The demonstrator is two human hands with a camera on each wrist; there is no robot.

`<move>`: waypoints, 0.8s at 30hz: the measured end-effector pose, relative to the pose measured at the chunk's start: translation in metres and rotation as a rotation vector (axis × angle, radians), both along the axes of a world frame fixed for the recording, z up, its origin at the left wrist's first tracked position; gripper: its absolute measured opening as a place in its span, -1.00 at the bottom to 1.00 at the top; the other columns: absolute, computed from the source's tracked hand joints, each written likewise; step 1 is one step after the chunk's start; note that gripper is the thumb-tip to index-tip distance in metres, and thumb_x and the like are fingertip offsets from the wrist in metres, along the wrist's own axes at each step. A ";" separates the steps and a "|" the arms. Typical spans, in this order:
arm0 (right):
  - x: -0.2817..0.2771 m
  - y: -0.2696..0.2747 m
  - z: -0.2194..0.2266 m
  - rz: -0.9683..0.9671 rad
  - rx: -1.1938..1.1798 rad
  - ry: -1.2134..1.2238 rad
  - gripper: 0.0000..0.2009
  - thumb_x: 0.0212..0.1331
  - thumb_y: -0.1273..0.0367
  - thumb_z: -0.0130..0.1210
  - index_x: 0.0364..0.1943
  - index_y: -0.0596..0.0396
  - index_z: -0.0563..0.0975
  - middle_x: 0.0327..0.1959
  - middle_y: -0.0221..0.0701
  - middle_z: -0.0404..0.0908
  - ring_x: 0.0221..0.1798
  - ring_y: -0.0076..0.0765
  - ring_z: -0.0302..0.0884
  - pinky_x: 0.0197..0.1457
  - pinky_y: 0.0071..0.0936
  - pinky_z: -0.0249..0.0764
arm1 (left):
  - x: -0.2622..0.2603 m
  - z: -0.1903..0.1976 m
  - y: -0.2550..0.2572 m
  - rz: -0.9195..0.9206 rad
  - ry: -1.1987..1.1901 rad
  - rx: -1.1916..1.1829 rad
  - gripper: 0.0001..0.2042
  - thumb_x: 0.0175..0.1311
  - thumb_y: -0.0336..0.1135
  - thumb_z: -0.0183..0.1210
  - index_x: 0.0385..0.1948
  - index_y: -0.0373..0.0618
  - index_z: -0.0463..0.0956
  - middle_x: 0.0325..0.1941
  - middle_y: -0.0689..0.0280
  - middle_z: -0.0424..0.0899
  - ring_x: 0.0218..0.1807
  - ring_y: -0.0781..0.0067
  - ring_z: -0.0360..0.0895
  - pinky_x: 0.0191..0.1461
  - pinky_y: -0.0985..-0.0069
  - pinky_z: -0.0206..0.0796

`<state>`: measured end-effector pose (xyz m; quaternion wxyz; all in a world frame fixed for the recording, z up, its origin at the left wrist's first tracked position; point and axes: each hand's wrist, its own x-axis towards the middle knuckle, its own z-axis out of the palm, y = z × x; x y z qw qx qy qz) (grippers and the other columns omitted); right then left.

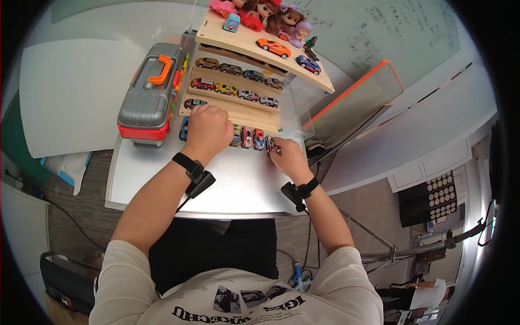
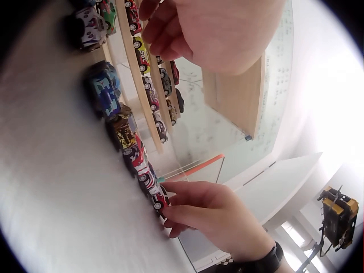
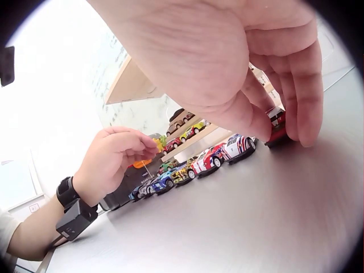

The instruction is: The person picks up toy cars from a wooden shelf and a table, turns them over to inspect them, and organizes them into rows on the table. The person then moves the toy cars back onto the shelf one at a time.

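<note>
My right hand (image 1: 288, 160) pinches a small red-and-black toy car (image 2: 160, 203) between thumb and fingers, at the right end of a row of toy cars on the metal table. Beside it in the row stand a white car with red and blue stripes (image 3: 239, 148), a red-and-white one (image 3: 207, 161) and a yellow-and-black one (image 3: 183, 172). My left hand (image 1: 208, 132) hovers over the row's left part, fingers loosely bent and nothing seen in them. Just past its knuckles a dark toy car (image 1: 194, 103) sits on the lowest shelf step; the hand hides several row cars.
Above that step, the wooden rack (image 1: 238, 111) carries more toy cars in rows. Its top board (image 1: 244, 39) bears dolls and an orange car (image 1: 273, 47). A grey toolbox (image 1: 145, 103) stands to the left, an orange-edged panel (image 1: 352, 103) to the right.
</note>
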<state>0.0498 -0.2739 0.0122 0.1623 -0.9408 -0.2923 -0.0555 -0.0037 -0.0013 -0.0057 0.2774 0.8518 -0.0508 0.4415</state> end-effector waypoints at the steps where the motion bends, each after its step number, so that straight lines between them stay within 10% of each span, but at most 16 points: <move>1: 0.003 0.001 0.000 -0.002 0.001 -0.002 -0.57 0.11 0.44 0.21 0.12 0.24 0.65 -0.30 0.07 0.72 -0.28 0.09 0.74 -0.12 -0.13 0.63 | 0.000 -0.001 0.000 -0.001 0.007 0.006 -0.91 0.03 -0.47 0.18 -0.57 -0.19 0.66 -0.44 0.16 0.70 -0.27 0.01 0.63 -0.04 0.10 0.43; 24: 0.011 0.066 0.060 0.036 0.056 -0.002 -0.61 0.11 0.40 0.26 0.03 0.32 0.66 -0.10 0.08 0.73 -0.15 0.11 0.75 -0.01 -0.13 0.65 | -0.003 0.005 -0.003 -0.085 -0.122 -0.065 -0.91 -0.01 -0.50 0.19 -0.66 -0.17 0.52 -0.52 0.14 0.59 -0.34 -0.03 0.56 -0.13 0.09 0.39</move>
